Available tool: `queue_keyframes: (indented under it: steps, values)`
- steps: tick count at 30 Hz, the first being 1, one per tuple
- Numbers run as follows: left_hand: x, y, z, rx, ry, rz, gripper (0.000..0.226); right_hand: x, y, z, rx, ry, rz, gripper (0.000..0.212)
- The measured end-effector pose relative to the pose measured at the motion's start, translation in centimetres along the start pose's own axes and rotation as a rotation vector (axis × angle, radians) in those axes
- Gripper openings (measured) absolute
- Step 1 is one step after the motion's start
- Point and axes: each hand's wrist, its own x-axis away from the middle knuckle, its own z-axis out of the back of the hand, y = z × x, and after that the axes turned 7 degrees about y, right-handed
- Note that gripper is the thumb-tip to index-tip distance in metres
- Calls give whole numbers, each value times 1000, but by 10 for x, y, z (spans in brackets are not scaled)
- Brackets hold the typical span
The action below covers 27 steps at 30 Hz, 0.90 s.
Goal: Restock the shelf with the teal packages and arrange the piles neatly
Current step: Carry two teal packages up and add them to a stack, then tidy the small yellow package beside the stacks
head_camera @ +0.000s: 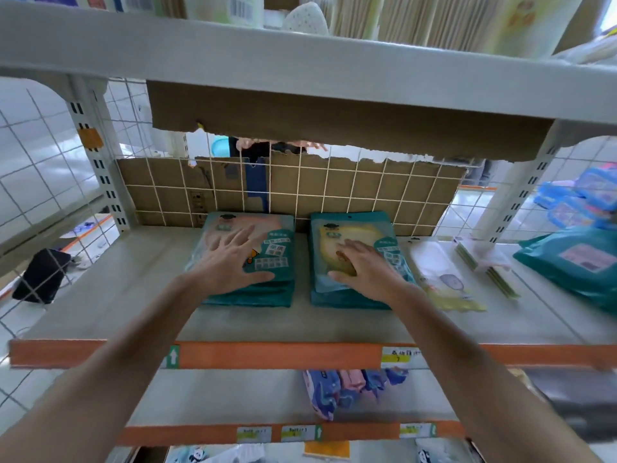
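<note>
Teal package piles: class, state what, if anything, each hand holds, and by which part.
Nothing is held. The left hand lies flat, fingers spread, on top of the left pile; the right hand rests on top of the right pile.

The left grip (233, 259) rests flat, fingers spread, on the left pile of teal packages (263, 295). Just beside it, the right grip (362, 267) presses on the right pile (350, 225). Right of that grip, a pale packet (437, 272) lies on the shelf (133, 295).

A single head-worn wide-angle view looks forward and down — close in — onto the middle shelf (133, 279).
</note>
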Motion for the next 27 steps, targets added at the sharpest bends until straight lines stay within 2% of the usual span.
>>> queue_keyframes:
  steps: [6,16,27]
  values:
    - [-7,51,-10,10,-13,-138,81,44,22,10,60,83,-82,69]
    - [-18,155,-20,-26,18,-256,75,108,92,45,99,170,-139,68]
    - [-29,333,-62,70,86,-270,70,196,224,95,143,145,-193,64]
